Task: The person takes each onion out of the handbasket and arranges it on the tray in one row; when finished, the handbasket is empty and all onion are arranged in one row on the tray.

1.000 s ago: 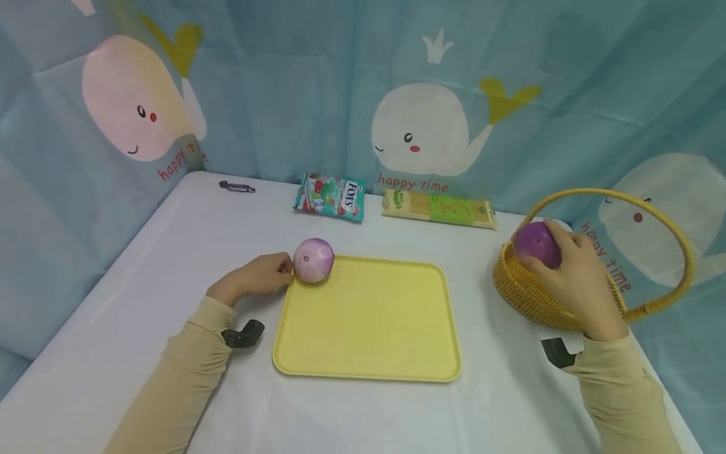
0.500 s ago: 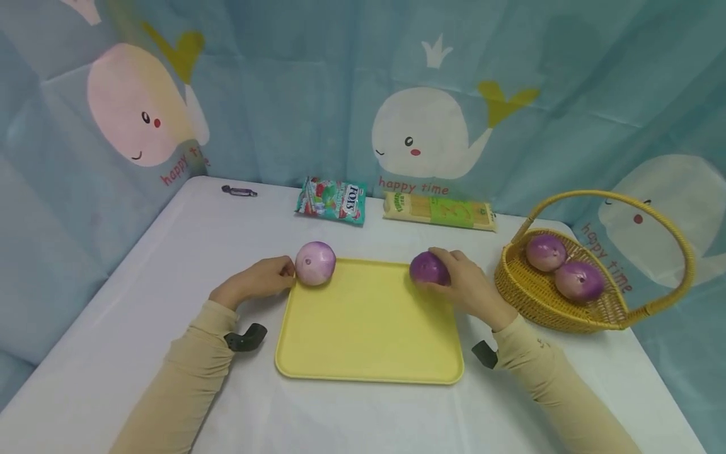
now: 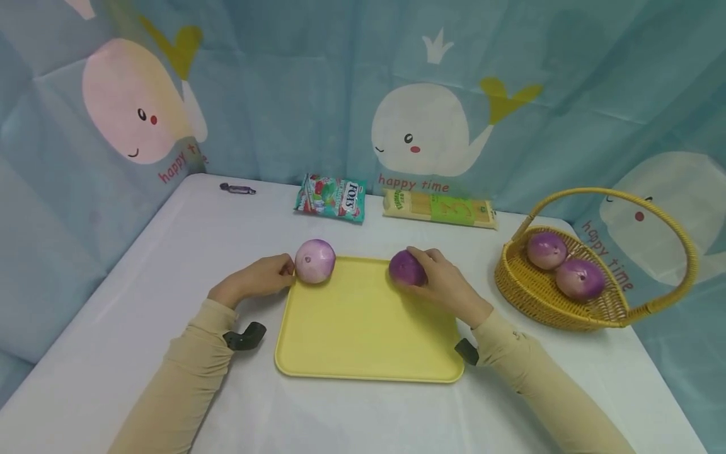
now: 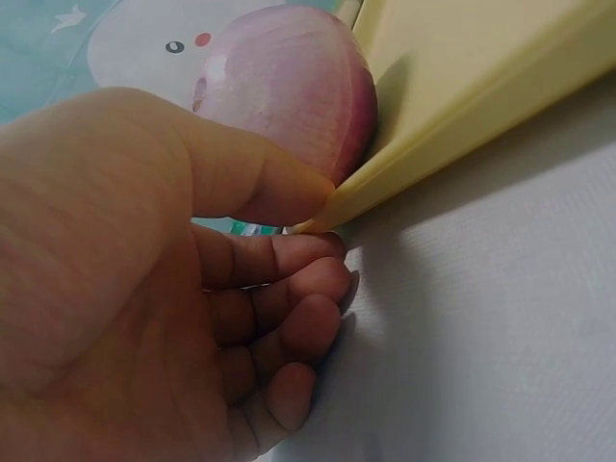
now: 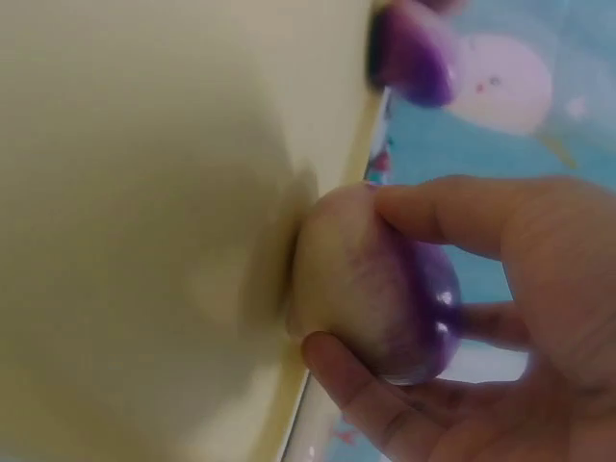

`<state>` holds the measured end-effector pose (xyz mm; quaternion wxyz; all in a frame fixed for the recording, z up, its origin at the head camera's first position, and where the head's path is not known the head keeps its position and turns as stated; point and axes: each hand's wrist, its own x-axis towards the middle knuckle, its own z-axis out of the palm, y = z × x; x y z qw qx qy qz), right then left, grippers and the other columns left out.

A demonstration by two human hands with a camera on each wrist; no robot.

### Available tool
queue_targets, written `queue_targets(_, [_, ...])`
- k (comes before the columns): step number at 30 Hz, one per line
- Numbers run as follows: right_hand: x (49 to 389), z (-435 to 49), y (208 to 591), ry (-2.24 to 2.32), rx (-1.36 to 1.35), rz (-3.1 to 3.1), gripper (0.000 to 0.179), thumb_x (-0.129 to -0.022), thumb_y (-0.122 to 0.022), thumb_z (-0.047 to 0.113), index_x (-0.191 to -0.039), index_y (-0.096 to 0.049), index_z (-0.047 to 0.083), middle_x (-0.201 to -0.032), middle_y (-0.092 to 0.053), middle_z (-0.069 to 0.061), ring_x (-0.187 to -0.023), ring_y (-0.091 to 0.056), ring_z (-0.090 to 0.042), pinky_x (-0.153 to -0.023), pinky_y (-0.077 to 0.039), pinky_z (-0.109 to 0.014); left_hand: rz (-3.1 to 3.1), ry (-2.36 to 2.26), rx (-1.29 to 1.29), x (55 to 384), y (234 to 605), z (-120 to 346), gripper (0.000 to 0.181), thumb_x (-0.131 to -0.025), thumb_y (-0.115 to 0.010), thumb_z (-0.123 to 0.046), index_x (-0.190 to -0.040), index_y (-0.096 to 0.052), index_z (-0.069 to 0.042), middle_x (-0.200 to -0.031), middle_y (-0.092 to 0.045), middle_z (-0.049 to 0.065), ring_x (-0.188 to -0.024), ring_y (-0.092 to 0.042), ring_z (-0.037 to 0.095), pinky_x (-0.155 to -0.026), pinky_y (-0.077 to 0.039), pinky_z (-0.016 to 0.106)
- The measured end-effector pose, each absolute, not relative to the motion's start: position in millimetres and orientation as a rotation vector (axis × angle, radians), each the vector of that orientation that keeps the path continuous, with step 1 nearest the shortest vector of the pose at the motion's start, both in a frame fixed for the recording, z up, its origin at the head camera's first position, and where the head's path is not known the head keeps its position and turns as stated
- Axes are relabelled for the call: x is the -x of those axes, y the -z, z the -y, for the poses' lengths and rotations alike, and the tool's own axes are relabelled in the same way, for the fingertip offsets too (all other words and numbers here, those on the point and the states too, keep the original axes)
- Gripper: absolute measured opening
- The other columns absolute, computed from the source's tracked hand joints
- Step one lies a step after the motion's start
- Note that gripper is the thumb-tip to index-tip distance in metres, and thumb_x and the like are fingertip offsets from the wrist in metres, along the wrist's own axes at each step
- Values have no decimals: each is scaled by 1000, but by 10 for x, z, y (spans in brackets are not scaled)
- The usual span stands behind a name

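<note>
The yellow tray [image 3: 368, 334] lies on the white table. At its far left corner my left hand [image 3: 256, 277] pinches the rim between thumb and forefinger, its other fingers curled below, as the left wrist view shows. Beside those fingertips a pale purple onion [image 3: 315, 261] sits on the tray's corner. My right hand [image 3: 448, 285] grips a darker purple onion [image 3: 405, 270] at the far right part of the tray. In the right wrist view, fingers and thumb wrap this onion [image 5: 361, 289] close against the tray's surface, and its shadow falls there.
On the right stands a wicker basket [image 3: 527, 302] with a tall handle, holding two purple onions [image 3: 580, 279]. Along the back lie a small wrapped candy [image 3: 238, 188], a green candy bag [image 3: 331, 197] and a noodle packet [image 3: 440, 209]. A curtain [image 3: 283, 94] hangs behind.
My right hand has carried an onion from the basket leftward to the tray, moving slightly further left in the last half second. My left hand stays at the tray's corner.
</note>
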<state>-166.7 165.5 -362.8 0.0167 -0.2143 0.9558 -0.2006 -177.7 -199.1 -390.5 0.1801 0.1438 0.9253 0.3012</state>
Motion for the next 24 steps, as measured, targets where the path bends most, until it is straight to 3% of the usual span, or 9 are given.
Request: queue_targets(24, [1842,-908,3706,588,957,-2932,72,-83,-78,29,-144,-43,12,-122,-56,-19,-103,-65,-31,-90,-54,-44,-2632,-851,-412,1771,3914,1983,17,-88,-52,-16,-99,-54,-3,-86,-53,5,-78,-49,17,-67,-39,28])
